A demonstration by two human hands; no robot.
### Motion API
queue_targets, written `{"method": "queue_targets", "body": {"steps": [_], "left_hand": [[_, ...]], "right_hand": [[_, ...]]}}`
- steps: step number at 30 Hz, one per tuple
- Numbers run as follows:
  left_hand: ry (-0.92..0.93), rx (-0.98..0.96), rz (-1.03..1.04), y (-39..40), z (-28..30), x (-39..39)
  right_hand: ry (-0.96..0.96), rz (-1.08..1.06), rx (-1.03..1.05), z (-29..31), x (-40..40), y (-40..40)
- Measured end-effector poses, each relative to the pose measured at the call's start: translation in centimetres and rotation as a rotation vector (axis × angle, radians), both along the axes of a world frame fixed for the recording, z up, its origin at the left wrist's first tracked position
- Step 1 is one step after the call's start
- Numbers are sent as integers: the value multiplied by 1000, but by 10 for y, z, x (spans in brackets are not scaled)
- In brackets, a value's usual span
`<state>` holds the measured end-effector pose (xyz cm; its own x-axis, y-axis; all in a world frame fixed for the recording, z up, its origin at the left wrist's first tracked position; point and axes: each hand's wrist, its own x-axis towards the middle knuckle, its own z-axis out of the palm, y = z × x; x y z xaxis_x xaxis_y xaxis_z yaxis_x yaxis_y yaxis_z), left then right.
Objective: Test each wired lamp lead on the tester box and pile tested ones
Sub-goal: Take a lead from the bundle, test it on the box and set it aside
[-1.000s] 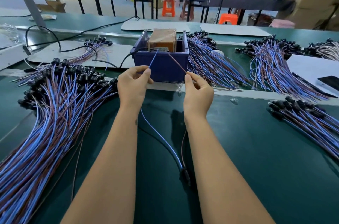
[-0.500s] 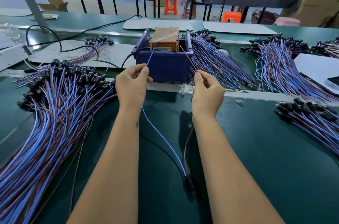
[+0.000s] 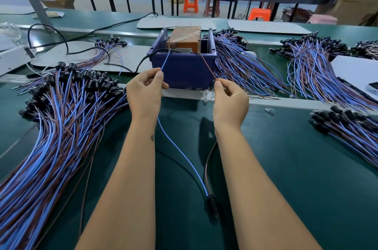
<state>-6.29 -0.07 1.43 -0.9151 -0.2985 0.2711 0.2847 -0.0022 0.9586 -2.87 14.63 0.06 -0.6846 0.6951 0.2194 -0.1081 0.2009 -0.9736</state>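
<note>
1. Since the earlier frame the brown wire [image 3: 207,65] tip has come back in onto the tester box [image 3: 185,39]; blue wire [image 3: 166,59] unchanged.
2. Head view: left hand [image 3: 145,92] pinches blue, right hand [image 3: 230,99] pinches brown, spread so each tip meets its own contact.
3. Lead's black socket [image 3: 211,203] lies on the mat between the forearms.
4. Blue bin [image 3: 184,69] wall close ahead; big lead pile [image 3: 57,127] left, smaller pile [image 3: 347,125] right, bare mat between.
</note>
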Motion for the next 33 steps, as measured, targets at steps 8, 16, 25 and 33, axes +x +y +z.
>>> {"method": "queue_targets", "body": {"steps": [8, 16, 25, 33], "left_hand": [[-10, 0, 12, 0, 1, 1], [-22, 27, 45, 0, 2, -2], [-68, 12, 80, -3, -1, -4], [-106, -21, 114, -5, -3, -6]], "right_hand": [[-2, 45, 48, 0, 0, -3], [9, 64, 66, 0, 0, -5], [11, 67, 59, -1, 0, -3], [10, 64, 68, -1, 0, -3]]}}
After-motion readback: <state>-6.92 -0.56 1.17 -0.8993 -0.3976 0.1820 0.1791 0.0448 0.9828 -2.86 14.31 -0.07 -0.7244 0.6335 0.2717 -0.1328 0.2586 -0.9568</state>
